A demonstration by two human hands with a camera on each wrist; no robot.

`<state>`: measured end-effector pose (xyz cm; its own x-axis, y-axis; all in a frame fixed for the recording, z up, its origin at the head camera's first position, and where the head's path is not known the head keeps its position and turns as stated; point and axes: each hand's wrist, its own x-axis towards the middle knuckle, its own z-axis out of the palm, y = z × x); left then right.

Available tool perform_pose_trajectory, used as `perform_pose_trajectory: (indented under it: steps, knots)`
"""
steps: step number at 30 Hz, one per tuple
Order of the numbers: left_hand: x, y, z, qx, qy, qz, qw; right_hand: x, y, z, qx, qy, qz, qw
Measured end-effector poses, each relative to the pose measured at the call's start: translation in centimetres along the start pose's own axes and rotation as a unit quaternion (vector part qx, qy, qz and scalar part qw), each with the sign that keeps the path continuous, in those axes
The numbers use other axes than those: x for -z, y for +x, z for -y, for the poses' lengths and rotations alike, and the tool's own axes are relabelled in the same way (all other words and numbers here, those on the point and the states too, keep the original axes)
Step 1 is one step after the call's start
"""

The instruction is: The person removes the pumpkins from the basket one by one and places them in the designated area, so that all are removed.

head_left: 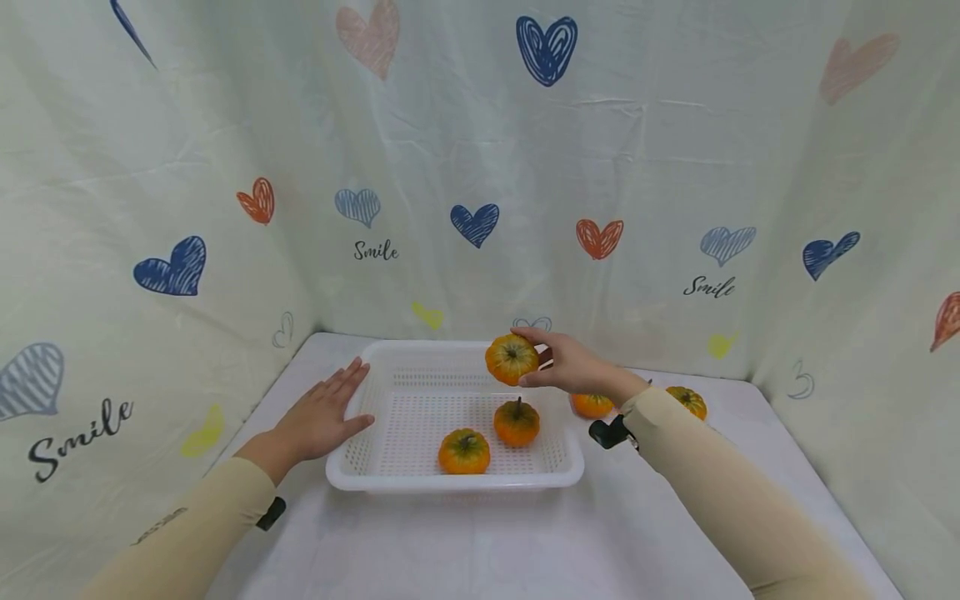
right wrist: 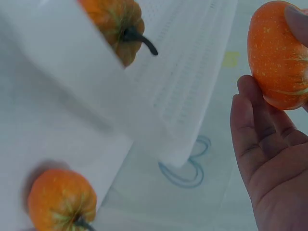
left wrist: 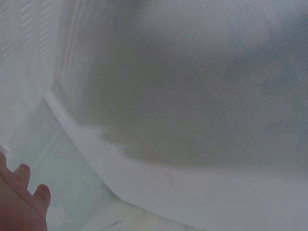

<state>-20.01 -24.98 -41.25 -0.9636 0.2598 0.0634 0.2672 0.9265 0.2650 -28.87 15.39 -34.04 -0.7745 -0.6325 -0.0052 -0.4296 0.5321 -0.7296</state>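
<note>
My right hand [head_left: 573, 361] grips a small orange pumpkin [head_left: 512, 359] between thumb and fingers, above the right back part of a white plastic basket [head_left: 455, 482]. In the right wrist view the held pumpkin [right wrist: 279, 55] shows its smooth orange side. Two more pumpkins sit inside the basket: one with a dark upright stem [head_left: 517, 422] and one nearer the front rim [head_left: 464, 452]. Against the basket's left rim rests my left hand [head_left: 318, 417], its fingers extended and spread. Only some fingers of the left hand [left wrist: 21, 199] appear in the left wrist view.
Right of the basket, one pumpkin [head_left: 591, 406] lies on the white tablecloth [head_left: 480, 542], partly behind my right wrist. Another pumpkin [head_left: 686, 402], farther right, is partly covered by my sleeve. A pale curtain [head_left: 480, 150] printed with hearts surrounds the table at the back and sides.
</note>
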Motion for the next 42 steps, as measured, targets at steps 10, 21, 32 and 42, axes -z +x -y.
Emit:
perform_pose_trajectory:
  steps: [10, 21, 32, 42]
  knots:
    - [0.1, -0.1, -0.1, 0.003, 0.004, 0.003, 1.0, 2.6, -3.9, -1.9, -0.017, -0.014, -0.047, 0.9986]
    - [-0.2, 0.0, 0.1, 0.002, 0.001, 0.0, 1.0, 3.4, -7.5, -4.5, -0.045, 0.003, -0.094, 0.9945]
    - [-0.1, 0.0, 0.1, -0.003, 0.003, -0.002, 1.0, 2.9, -10.9, -7.1, -0.104, 0.034, -0.109, 0.9881]
    - [-0.1, -0.1, 0.1, 0.003, 0.0, 0.002, 1.0, 1.1, -13.2, -9.9, -0.146, -0.013, -0.119, 0.982]
